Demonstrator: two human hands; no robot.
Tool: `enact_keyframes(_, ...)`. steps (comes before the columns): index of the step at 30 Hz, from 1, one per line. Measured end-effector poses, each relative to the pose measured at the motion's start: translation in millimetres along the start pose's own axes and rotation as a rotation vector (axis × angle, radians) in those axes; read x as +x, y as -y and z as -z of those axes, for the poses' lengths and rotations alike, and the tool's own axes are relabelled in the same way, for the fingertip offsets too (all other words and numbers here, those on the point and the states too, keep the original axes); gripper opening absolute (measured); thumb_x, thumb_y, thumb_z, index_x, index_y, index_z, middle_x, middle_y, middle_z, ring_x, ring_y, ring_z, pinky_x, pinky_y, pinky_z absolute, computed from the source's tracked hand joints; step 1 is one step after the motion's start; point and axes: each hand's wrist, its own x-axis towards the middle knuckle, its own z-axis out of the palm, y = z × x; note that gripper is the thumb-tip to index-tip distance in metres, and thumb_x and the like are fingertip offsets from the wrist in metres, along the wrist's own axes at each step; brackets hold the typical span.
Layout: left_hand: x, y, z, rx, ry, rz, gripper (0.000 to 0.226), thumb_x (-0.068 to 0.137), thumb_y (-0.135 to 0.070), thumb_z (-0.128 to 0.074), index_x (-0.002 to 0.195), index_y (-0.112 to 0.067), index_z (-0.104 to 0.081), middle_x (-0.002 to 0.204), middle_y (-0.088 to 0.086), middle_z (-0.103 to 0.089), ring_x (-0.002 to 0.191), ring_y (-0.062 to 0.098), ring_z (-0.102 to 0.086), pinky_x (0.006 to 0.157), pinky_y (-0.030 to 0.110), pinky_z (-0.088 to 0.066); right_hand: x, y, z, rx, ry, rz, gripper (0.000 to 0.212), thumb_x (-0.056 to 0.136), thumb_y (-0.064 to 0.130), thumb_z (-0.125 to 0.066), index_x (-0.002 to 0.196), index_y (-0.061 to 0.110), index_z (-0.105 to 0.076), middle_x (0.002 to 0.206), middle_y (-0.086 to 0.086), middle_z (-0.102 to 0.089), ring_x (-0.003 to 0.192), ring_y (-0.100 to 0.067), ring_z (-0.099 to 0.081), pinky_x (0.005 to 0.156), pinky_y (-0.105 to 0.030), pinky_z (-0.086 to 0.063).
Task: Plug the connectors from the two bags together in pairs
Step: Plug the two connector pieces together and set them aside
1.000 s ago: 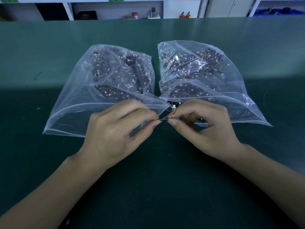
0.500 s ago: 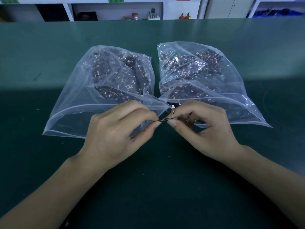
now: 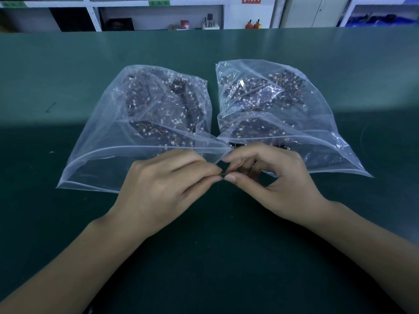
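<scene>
Two clear plastic bags lie side by side on the green table, the left bag (image 3: 108, 141) and the right bag (image 3: 317, 123). Both are full of small wired connectors with white plugs and dark leads. In front of the bag mouths my left hand (image 3: 163, 189) and my right hand (image 3: 272, 180) meet fingertip to fingertip. Each pinches one end of a small connector pair (image 3: 223, 175) between thumb and forefinger. An orange wire loop (image 3: 240, 163) curls under my right forefinger. The plugs themselves are hidden by my fingertips.
The green table (image 3: 68, 64) stretches far back to a wall of white shelves (image 3: 158, 14) holding small items. The bags' open mouths face me, just behind my hands. Bare mat lies in front of my wrists.
My fingertips have closed together, so the gap with the wire between them is gone. The white plug seen above my right thumb is now covered by my fingers.
</scene>
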Motion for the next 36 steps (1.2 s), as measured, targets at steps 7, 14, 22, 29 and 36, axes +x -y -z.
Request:
enact_keyframes(7,3.7,-5.7,6.4,0.08,0.011,0.16,0.051,0.108,-0.047,-0.063,0.067,-0.017,-0.054,0.064,-0.011,-0.047,0.059,0.011,-0.044,0.047,0.032,-0.038,5.6,-8.4,8.6,-0.233,-0.096,0.09,0.014,0.098,0.009,-0.076,0.111,0.007,-0.08,0.1,0.001,-0.077,0.091,-0.009,-0.072,0.082,-0.024,-0.056)
enact_keyframes(14,-0.5,6.8,6.1,0.289,0.115,0.299,0.042,0.111,-0.04,-0.05,0.077,-0.018,-0.06,0.074,-0.008,-0.052,0.075,0.019,-0.05,0.059,0.032,-0.034,7.8,-24.3,24.0,-0.412,-0.166,-0.065,0.013,0.098,0.009,-0.076,0.109,0.012,-0.081,0.099,0.006,-0.077,0.087,-0.011,-0.073,0.077,-0.038,-0.062)
enact_keyframes(22,-6.8,19.3,3.7,0.35,0.317,0.362,0.028,0.1,-0.043,-0.065,0.118,-0.025,-0.078,0.107,-0.005,-0.073,0.107,0.026,-0.064,0.096,0.044,-0.047,10.6,-23.7,32.1,-0.67,-0.091,-0.063,0.011,0.098,0.011,-0.073,0.104,0.013,-0.081,0.096,0.002,-0.077,0.092,-0.025,-0.07,0.082,-0.04,-0.056)
enact_keyframes(29,-5.6,18.9,3.4,0.343,0.335,0.41,0.025,0.095,-0.045,-0.07,0.11,-0.026,-0.079,0.099,-0.005,-0.072,0.104,0.026,-0.067,0.092,0.044,-0.051,8.7,-24.7,31.5,-0.756,0.018,-0.145,0.018,0.101,0.002,-0.067,0.113,0.012,-0.076,0.105,-0.005,-0.073,0.099,-0.033,-0.067,0.091,-0.052,-0.053)
enact_keyframes(36,-5.3,15.8,5.4,0.277,0.287,0.446,0.021,0.091,-0.048,-0.067,0.094,-0.029,-0.077,0.079,-0.011,-0.065,0.086,0.021,-0.062,0.076,0.034,-0.044,8.6,-20.8,31.1,-0.838,0.041,-0.217,0.026,0.102,0.003,-0.062,0.124,0.014,-0.07,0.118,-0.007,-0.066,0.106,-0.032,-0.065,0.085,-0.05,-0.054)
